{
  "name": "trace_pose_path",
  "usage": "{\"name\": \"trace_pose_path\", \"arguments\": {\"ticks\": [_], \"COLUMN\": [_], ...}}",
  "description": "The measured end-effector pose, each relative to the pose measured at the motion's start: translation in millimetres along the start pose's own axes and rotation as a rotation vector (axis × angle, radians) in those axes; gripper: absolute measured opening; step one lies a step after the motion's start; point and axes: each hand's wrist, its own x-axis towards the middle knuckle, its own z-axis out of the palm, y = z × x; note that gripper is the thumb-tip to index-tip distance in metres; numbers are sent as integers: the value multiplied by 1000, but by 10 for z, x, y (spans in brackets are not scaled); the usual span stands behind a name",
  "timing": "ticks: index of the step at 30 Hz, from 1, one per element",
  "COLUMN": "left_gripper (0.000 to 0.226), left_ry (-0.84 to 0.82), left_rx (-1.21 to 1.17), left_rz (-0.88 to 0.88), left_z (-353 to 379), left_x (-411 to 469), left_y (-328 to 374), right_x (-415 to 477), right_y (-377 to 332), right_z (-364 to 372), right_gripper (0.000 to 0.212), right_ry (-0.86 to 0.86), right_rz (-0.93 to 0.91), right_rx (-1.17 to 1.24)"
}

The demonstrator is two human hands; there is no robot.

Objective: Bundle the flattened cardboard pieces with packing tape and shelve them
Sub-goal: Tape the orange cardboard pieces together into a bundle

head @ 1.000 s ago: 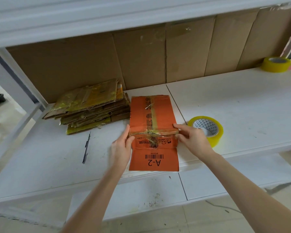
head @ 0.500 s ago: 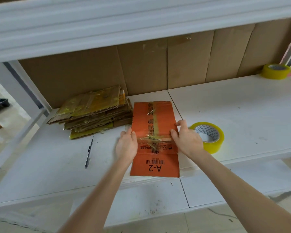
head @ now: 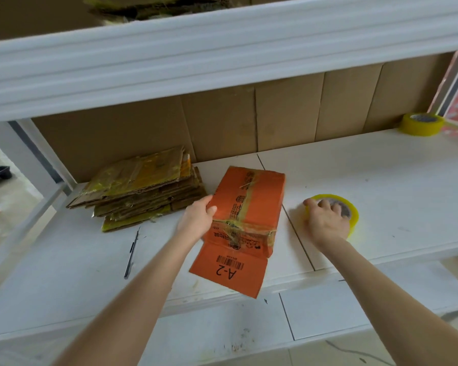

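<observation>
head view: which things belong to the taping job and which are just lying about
Job: orange cardboard bundle, in left hand; near tape roll, under right hand; taped brown cardboard stack.
Lying about: far tape roll; dark pen-like tool.

A white shelf (head: 381, 180) fills the view, its board seamed near the middle. Brown cardboard panels (head: 288, 114) line the back at 12 o'clock, under a white upper beam (head: 222, 56). A white upright (head: 46, 149) slants at 10 o'clock, with pale floor (head: 19, 199) beyond.

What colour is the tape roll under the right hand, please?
Yellow tape roll, clearest in the head view.
</observation>
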Motion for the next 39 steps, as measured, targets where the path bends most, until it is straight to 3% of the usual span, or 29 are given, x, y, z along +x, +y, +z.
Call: {"name": "trace_pose_path", "arguments": {"ticks": [2,5,9,13,19,24,27,29,31,35,39], "left_gripper": [45,60,83,62,54,35,12,6,17,37,41], "left_ry": [99,257,92,51,93,459,413,183,-28,42,138], "left_rx": [98,219,475,569,293,277,-91,-636,-1067,-1264,-1273], "left_rz": [97,270,372,354,355,204,25,-289,-588,-729,-713], "left_z": [-48,-4,372,370,-124,-283,-79,71,156,215,281], "left_x": [-21,-248,-621,-701,-965,-1272,-1501,-1565,-1595,-1616,-1729], "left_y": [88,290,620,487,-180,-345,-210,-104,-3,264,580], "right_x": [110,260,544,761,765,680,653,648,636,549,440], "right_y": [23,-125,-509,-644,-810,-1026,-1115,-1127,-1091,-937,-796], "right_z": [-83,-182,-265,-247,-244,-237,-175,-140,-129,-166,-282], "right_gripper": [40,38,62,76,88,93,93,91,81,50,40], "right_ry": [85,193,82,-49,-230,-436,-473,-445,-483,-666,-662], "right_rz": [-8,-152,-207,-209,-289,-371,-401,-410,-437,-488,-532], "right_rx": [81,398,625,568,746,881,848,802,743,771,922]}}
